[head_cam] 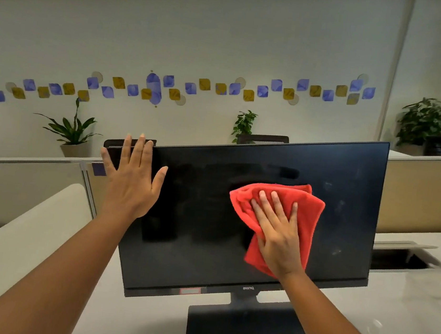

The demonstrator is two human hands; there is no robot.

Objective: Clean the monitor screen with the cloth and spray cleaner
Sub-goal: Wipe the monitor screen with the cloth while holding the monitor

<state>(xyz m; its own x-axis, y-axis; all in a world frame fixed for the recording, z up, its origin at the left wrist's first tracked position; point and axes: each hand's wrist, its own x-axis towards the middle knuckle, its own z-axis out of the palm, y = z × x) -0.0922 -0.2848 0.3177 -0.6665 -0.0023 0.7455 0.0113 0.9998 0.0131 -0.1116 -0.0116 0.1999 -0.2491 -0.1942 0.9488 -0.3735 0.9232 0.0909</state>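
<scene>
Monitor [207, 220] under cloth [307, 212], right hand [279, 239].

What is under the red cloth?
The dark monitor screen lies under the red cloth, pressed by the right hand. Any dirt beneath is covered.

- The monitor [207, 220] bears the brand name "BenQ" [248, 288] in small pale letters on its lower bezel, near the middle, just above the stand neck.
- A small red-edged sticker [190, 291] sits on the same bezel, left of the brand name; its print is too small to read.
</scene>
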